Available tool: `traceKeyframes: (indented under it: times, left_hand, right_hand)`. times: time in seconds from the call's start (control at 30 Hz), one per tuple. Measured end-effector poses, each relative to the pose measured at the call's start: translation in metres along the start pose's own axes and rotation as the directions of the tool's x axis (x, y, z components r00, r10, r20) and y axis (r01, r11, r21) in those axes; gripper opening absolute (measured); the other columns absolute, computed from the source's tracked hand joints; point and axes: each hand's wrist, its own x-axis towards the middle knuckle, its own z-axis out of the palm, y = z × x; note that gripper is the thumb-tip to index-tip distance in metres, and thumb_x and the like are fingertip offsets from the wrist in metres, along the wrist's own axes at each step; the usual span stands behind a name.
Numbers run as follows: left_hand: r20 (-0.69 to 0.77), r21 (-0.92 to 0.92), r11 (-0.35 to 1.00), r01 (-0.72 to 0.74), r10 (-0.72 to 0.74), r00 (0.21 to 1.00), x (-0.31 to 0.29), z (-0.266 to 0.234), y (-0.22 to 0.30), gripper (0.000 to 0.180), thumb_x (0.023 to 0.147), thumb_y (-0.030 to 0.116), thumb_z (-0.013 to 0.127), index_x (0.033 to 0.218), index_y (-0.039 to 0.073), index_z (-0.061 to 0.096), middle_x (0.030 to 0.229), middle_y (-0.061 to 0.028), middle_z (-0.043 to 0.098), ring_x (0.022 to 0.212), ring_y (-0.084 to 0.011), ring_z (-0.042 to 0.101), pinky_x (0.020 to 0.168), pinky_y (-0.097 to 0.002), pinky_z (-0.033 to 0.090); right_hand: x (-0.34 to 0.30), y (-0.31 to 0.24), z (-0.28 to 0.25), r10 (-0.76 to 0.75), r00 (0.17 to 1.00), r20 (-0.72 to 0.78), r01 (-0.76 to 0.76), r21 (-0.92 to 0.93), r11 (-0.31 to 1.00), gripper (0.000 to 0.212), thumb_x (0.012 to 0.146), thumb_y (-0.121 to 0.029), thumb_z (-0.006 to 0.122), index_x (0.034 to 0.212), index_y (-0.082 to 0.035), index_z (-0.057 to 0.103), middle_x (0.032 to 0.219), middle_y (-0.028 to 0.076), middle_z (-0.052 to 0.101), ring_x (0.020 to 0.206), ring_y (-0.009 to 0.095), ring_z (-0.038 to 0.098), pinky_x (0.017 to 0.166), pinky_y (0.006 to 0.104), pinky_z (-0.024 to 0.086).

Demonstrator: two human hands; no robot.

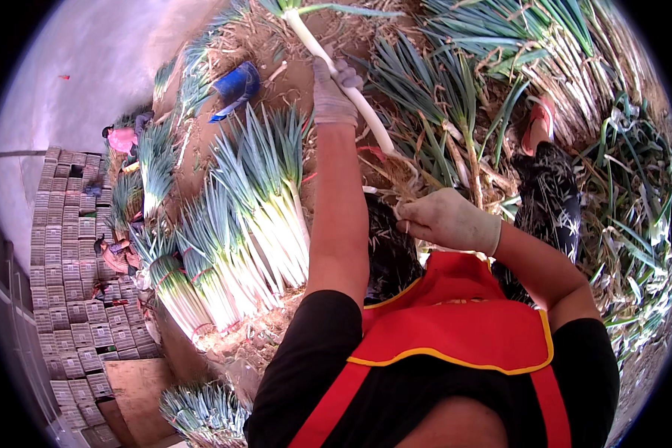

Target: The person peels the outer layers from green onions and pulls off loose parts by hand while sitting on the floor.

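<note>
A long green onion (364, 110) with a thick white stalk slants in front of me, its green top up and its root end down to the right. My left hand (336, 91), in a thin pale glove, grips the stalk around its upper part. Pale brown strands (408, 178) hang from the root end; I cannot tell if they are roots or peeled skin. My right hand (449, 221), in a whitish glove, is closed with the fingertips pinching these strands.
Bundles of trimmed green onions (257, 201) stand to my left. Untrimmed ones (567, 75) lie at the far right, above a heap of stripped leaves (631, 216). A blue container (237, 82) lies on the soil. Stacked crates (71, 254) and other people (119, 256) are farther left.
</note>
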Motion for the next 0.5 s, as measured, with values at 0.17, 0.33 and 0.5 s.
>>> traceKeyframes:
  times: [0.17, 0.33, 0.5]
  left_hand:
    - [-0.101, 0.187, 0.98, -0.071, 0.091, 0.991, -0.008, 0.014, -0.012, 0.04, 0.089, 0.043, 0.063, 0.118, 0.017, 0.056, 0.075, 0.0025, 0.043, 0.058, -0.0081, 0.039, 0.049, -0.0209, 0.037]
    - [-0.14, 0.174, 0.985, -0.005, 0.03, 0.99, -0.008, 0.021, -0.029, 0.041, 0.09, 0.043, 0.062, 0.122, 0.019, 0.053, 0.075, -0.0005, 0.051, 0.056, -0.0108, 0.046, 0.046, -0.0246, 0.04]
    - [-0.082, 0.167, 0.984, 0.068, -0.055, 0.995, -0.015, 0.029, -0.042, 0.036, 0.091, 0.032, 0.062, 0.12, 0.014, 0.051, 0.081, -0.0044, 0.054, 0.06, -0.013, 0.051, 0.047, -0.0244, 0.043]
  right_hand:
    - [0.002, 0.031, -0.02, 0.298, 0.924, -0.237, -0.304, 0.011, 0.952, 0.029, 0.087, -0.03, 0.063, 0.099, -0.004, 0.06, 0.088, 0.018, 0.063, 0.082, 0.036, 0.062, 0.072, 0.0436, 0.049]
    - [0.009, 0.019, -0.029, 0.322, 0.818, -0.477, -0.306, 0.114, 0.945, 0.041, 0.087, -0.033, 0.064, 0.112, -0.003, 0.054, 0.095, 0.017, 0.064, 0.088, 0.035, 0.063, 0.074, 0.0436, 0.05]
    - [0.011, 0.029, -0.008, 0.265, 0.909, -0.323, -0.262, 0.054, 0.963, 0.021, 0.089, -0.024, 0.061, 0.1, -0.006, 0.063, 0.076, 0.017, 0.063, 0.073, 0.036, 0.062, 0.065, 0.0411, 0.051]
